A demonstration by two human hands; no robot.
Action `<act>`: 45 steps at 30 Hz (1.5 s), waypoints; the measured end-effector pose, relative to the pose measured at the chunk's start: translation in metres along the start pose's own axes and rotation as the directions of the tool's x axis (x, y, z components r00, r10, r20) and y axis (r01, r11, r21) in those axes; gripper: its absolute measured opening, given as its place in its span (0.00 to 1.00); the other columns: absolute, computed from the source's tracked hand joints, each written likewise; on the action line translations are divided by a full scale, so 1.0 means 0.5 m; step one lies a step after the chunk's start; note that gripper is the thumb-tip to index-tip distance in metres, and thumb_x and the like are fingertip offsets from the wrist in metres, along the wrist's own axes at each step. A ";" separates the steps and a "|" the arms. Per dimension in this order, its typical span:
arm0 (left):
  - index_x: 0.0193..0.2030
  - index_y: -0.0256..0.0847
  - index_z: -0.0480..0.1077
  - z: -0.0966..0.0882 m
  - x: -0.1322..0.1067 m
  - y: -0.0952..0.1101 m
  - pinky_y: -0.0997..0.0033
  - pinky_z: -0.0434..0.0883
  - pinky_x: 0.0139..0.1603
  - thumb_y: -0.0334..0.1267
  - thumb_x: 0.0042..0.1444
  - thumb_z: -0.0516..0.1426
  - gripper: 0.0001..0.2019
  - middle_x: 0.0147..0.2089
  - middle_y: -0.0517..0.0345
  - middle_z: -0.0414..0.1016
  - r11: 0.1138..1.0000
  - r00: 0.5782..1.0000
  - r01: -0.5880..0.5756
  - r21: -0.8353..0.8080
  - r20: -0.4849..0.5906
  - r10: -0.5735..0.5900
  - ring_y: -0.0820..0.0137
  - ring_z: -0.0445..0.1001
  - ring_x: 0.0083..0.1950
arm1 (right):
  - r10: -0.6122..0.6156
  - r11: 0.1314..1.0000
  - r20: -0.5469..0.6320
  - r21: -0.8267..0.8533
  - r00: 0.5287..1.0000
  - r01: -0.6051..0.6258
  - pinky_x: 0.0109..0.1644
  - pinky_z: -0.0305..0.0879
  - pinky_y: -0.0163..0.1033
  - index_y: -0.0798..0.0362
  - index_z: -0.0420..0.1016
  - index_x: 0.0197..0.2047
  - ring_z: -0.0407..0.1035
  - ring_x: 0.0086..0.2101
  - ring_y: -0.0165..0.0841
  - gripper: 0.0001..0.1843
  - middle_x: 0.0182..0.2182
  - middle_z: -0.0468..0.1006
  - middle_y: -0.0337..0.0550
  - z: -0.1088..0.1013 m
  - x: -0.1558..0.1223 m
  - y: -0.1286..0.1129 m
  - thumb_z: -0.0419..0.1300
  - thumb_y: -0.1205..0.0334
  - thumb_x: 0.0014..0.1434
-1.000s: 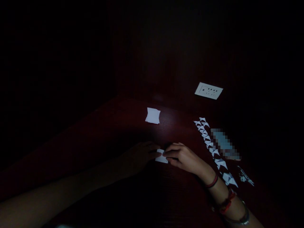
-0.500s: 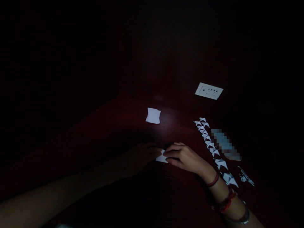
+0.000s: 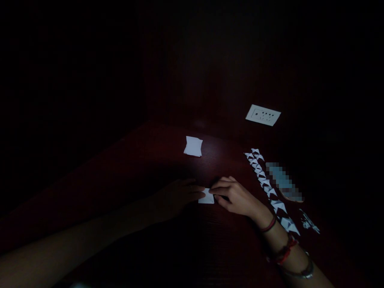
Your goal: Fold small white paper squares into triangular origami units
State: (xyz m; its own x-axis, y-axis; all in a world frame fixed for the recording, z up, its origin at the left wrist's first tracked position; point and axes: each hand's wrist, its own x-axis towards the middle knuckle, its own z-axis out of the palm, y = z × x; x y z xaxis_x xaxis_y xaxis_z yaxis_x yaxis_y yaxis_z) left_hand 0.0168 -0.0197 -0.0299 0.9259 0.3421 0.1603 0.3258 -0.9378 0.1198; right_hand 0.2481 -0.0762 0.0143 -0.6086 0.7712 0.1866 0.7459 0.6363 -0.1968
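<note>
A small white piece of paper (image 3: pixel 206 199) lies flat on the dark red table. My left hand (image 3: pixel 180 196), mostly in shadow, reaches in from the left with fingers stretched out, their tips resting on the paper's left part. From the right, my right hand (image 3: pixel 237 196) touches the paper's right edge with a fingertip. Its fingers are slightly bent and the thumb is apart from them. Beyond both hands sits a stack of white paper sheets (image 3: pixel 193 146).
Folded white paper pieces (image 3: pixel 265 184) form a slanting row right of my right hand. Beside them lie a pixelated oblong object (image 3: pixel 285 182) and small white scraps (image 3: pixel 309 222). A wall socket (image 3: pixel 263 115) is at the back right. Surroundings are very dark.
My right hand's fingers have drawn slightly back to the right, so more of the paper shows. The left hand stays at the paper's left side.
</note>
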 end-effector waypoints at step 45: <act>0.55 0.48 0.60 -0.009 0.000 -0.041 0.61 0.54 0.59 0.24 0.55 0.49 0.22 0.60 0.62 0.59 0.987 0.987 -0.147 -0.071 -0.071 0.142 0.66 0.51 0.62 | -0.089 0.995 0.015 -0.034 0.996 0.089 0.47 0.53 0.42 0.50 0.71 0.46 0.63 0.41 0.33 0.14 0.39 0.71 0.43 0.006 0.005 -0.011 0.53 0.65 0.57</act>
State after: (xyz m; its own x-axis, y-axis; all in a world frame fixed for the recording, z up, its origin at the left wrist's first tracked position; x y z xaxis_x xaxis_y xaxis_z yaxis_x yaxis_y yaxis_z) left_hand 0.0093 -0.0001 -0.0281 0.9468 0.2088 0.2448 0.1719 -0.9714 0.1637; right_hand 0.2415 -0.0777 0.0129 -0.6765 0.7119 0.1885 0.6975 0.7015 -0.1462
